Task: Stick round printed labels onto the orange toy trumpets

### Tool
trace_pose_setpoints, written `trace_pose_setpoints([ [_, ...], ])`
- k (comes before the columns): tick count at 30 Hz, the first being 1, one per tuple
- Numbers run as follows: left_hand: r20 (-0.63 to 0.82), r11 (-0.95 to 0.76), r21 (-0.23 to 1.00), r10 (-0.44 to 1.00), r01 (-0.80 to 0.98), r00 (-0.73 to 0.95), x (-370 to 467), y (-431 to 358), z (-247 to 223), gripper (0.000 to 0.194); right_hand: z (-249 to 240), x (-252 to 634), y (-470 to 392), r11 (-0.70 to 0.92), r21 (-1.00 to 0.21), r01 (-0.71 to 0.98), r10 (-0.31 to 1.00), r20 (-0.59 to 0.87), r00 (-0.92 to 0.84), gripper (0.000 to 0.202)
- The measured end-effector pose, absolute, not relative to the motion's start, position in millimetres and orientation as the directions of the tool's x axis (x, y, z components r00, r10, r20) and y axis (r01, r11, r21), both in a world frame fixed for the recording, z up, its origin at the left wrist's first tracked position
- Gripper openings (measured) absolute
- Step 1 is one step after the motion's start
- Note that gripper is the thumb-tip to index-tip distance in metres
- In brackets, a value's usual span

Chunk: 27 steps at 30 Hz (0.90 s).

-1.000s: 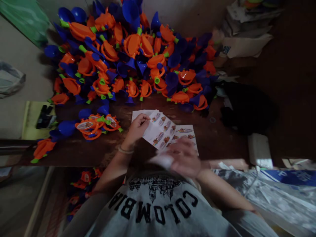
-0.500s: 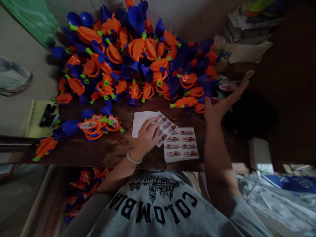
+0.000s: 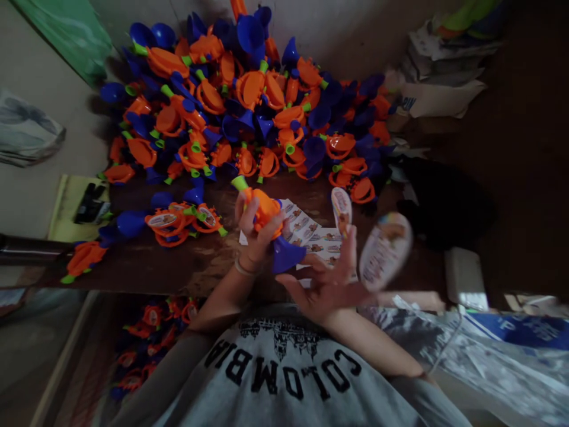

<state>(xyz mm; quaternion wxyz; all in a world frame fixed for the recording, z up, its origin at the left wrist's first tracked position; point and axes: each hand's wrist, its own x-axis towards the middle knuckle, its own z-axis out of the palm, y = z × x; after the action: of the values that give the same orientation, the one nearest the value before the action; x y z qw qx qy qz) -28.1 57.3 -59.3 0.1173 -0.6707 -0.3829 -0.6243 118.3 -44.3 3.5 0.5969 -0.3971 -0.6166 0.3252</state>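
Observation:
My left hand [image 3: 254, 236] is wrapped round an orange toy trumpet [image 3: 265, 210], its lime mouthpiece pointing up and left and its blue bell low at the right. Beside the bell, my right hand [image 3: 326, 287] has its fingers spread. One oval printed sticker [image 3: 341, 209] clings upright to a fingertip, and a second oval sticker [image 3: 386, 252], blurred, stands out by the same hand's outer fingers. Under and behind both hands lie printed sticker sheets [image 3: 297, 219], partly covered. Whether the right fingers touch the trumpet's bell I cannot tell.
A big heap of toy trumpets [image 3: 251, 89] fills the table's back. Several stickered trumpets [image 3: 171, 222] lie at the left, near a black object [image 3: 92, 204] on a yellow pad. A black cloth-like heap [image 3: 448, 201] and a pale box [image 3: 464, 276] are at the right.
My left hand has gone from resting on the sticker sheets to holding a trumpet above them. My right hand has come from the heap's right side to the middle; a trumpet there is gone.

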Motion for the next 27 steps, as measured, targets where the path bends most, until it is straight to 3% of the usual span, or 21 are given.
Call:
trace_pose_setpoints([
  [4, 0.858, -0.793, 0.513, 0.469, 0.328, -0.208, -22.7, 49.5, -32.3, 0.065, 24.0, 140.6, -31.2, 0.709, -0.686, 0.163, 0.664, 0.727, 0.175, 0.088],
  [6, 0.728, -0.737, 0.674, 0.653, 0.044, -0.21, -18.3, 38.3, -24.9, 0.066, 34.0, 146.6, -17.0, 0.705, -0.696, 0.139, 0.636, 0.707, 0.31, 0.075],
  [8, 0.557, -0.569, 0.801, 0.822, -0.184, -0.118, -16.0, 24.3, -21.6, 0.066, 40.6, 147.4, -4.9, 0.687, -0.726, 0.044, 0.655, 0.643, 0.397, 0.073],
  [12, 0.369, -0.338, 0.856, 0.929, -0.39, 0.004, -13.0, 2.5, -21.3, 0.069, 43.6, 139.3, 4.5, 0.582, -0.805, -0.113, 0.777, 0.51, 0.368, 0.076],
  [18, 0.392, -0.335, 0.84, 0.918, -0.427, 0.052, -2.0, -5.1, -12.3, 0.068, 36.5, 124.7, -0.1, 0.459, -0.871, -0.176, 0.876, 0.41, 0.256, 0.088],
  [27, 0.372, -0.355, 0.907, 0.928, -0.226, 0.034, -3.3, -11.7, 11.0, 0.07, 34.8, 116.1, -1.7, 0.527, -0.849, -0.015, 0.822, 0.506, 0.261, 0.09],
])
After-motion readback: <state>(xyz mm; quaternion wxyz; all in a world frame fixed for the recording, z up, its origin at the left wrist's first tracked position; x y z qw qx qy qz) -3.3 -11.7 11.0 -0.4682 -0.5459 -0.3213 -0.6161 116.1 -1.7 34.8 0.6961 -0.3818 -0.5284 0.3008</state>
